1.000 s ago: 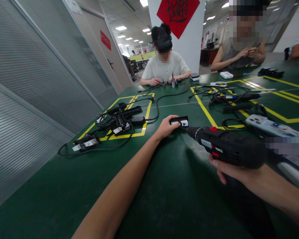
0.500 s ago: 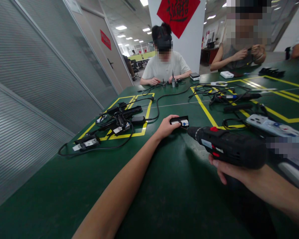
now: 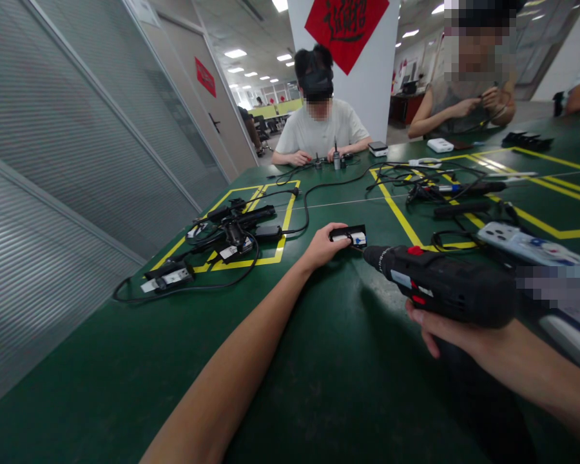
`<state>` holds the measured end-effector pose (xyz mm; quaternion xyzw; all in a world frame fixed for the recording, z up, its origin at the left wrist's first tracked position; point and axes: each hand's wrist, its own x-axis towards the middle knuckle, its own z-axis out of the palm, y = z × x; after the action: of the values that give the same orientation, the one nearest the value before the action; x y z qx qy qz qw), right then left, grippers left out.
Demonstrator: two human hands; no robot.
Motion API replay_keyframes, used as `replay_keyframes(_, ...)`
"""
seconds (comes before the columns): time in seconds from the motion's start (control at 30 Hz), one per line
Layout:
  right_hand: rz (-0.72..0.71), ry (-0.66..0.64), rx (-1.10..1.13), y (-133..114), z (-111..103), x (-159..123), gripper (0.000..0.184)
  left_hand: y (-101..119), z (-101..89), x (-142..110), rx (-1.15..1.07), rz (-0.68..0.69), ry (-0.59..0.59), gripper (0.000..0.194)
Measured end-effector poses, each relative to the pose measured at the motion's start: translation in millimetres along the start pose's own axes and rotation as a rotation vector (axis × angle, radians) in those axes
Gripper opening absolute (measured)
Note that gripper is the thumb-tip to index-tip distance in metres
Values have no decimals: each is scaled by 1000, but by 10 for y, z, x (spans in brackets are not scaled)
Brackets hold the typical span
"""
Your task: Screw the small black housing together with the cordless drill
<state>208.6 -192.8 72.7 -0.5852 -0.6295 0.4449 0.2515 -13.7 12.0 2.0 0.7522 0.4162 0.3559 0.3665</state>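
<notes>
My left hand (image 3: pixel 325 246) grips a small black rectangular housing (image 3: pixel 356 230) by its left end, on the green tabletop. A white and blue part shows inside the housing's open side. In my right hand (image 3: pixel 444 328) is a black cordless drill (image 3: pixel 444 283) with red accents, held roughly level and pointing left. The thin bit in its chuck reaches to the near edge of the housing; whether it touches a screw there is too small to tell. My right fingers wrap around the drill's grip, which is dark and partly hidden.
Black devices with cables (image 3: pixel 234 235) lie at left inside yellow tape. Further right are tangled cables, a screwdriver-like tool (image 3: pixel 468 188) and phones or cases (image 3: pixel 526 241). Two people sit across the green table (image 3: pixel 125 367), a person in a white shirt (image 3: pixel 319 132) handling small parts.
My hands, the drill and the housing stay in the same place. Across the table, the hands of the person at right have shifted slightly.
</notes>
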Motion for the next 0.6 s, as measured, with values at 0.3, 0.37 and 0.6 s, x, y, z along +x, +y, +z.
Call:
replay_keyframes(0.3,-4,10,40,-46,-4,-13,27,-7,1,12,17,3,2,47)
replay_keyframes(0.37,-19,25,-8,-67,-2,-13,30,-8,0,13,11,0,1,47)
replay_keyframes(0.6,5,14,-29,-45,13,-2,38,-23,1,6,-5,2,-4,47)
